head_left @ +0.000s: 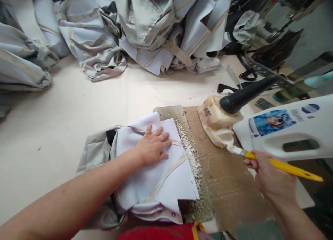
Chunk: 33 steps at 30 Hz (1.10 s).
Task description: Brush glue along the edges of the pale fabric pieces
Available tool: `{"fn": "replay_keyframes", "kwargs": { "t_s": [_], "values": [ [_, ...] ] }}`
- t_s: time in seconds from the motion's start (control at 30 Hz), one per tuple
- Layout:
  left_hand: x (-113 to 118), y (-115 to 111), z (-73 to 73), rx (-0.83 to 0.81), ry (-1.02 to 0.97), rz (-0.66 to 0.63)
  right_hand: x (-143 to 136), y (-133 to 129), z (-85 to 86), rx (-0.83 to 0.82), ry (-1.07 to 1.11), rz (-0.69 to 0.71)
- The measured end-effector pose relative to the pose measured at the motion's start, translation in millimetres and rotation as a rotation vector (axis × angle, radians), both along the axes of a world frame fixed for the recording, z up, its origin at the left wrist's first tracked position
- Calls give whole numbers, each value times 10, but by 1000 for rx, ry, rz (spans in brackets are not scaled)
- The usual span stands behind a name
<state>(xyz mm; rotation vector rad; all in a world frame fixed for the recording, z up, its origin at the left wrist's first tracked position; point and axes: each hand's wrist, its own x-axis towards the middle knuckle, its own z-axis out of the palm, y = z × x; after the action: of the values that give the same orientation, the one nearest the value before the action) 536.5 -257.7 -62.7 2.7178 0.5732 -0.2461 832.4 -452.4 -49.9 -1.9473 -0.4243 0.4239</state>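
Observation:
My left hand [153, 145] lies flat with fingers spread on a white and grey fabric piece [145, 174], which has beige tape strips along its seams. The fabric's right edge rests over a board [191, 153] crusted with dried white and yellowish lumps. In my right hand [270, 174] is a paintbrush [286, 167] with a yellow handle. Its white-coated bristles touch the lip of a cream-coloured, residue-covered container [215, 118] holding a thick white substance. A black handle-like rod [247, 94] slants over that container.
Piles of grey and white sewn fabric [145, 24] fill the back of the pale table [104, 97]. Brown cardboard [229, 184] lies under the container. A large white jug [288, 125] with a blue picture label lies at the right, near a green bottle [291, 92].

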Motion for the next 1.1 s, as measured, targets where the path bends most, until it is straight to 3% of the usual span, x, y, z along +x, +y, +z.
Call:
{"fn": "replay_keyframes", "kwargs": {
  "t_s": [0.07,0.17,0.27,0.33,0.5,0.7,0.87,1.0,1.1],
  "values": [
    [-5,0,1,-4,-6,-1,-229,75,76,-54,-31,73],
    [-8,-4,12,-3,-17,-1,-736,354,101,-80,139,289],
    [-15,-9,21,-2,-29,5,-1155,654,-2,-101,210,429],
    [-22,-10,18,-6,-36,10,-1272,745,-85,-114,187,461],
    [-34,-6,-20,-11,-65,9,-1166,616,-110,-286,99,494],
    [-37,2,-39,-2,-92,13,-1114,818,-60,-193,72,550],
    [-54,9,-17,-9,-99,13,-1095,959,-67,-228,-107,605],
    [-58,15,-11,-16,-85,15,-1043,978,-70,-212,-166,762],
    [-57,22,-12,-23,-83,16,-1020,1078,-105,-198,-234,785]
  ]
}}
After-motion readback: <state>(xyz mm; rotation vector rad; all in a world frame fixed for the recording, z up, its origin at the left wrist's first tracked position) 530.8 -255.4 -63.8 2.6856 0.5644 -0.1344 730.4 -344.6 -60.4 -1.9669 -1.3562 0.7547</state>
